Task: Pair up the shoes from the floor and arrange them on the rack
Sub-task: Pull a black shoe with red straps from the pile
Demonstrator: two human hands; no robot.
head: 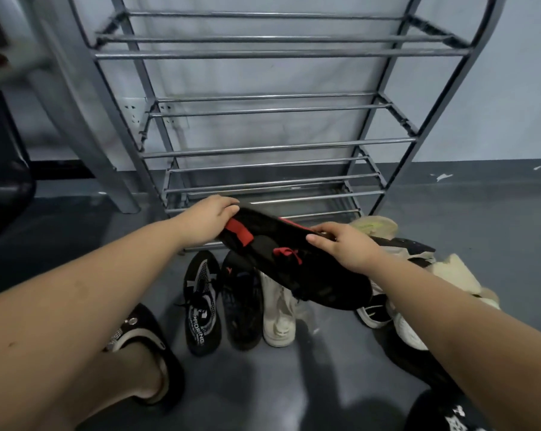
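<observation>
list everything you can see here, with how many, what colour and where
Grey metal shoe rack: one, grey, against the wall, no shoes on it.
Black shoes with red trim: apparently two, held together over the floor.
Black-and-white patterned sneaker: one, floor, leftmost of a row.
Black mesh sneaker: one, floor, middle.
White sneaker: one, floor, beside it.
Heap of beige, black and white shoes: count unclear, floor right.
Black slipper: one, on the person's foot.
Left hand: gripping the held shoes' heel end.
Right hand: gripping their side.

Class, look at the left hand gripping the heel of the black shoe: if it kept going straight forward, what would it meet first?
Probably the grey metal shoe rack's lowest front bars, just beyond the left hand; depth is uncertain.
</observation>
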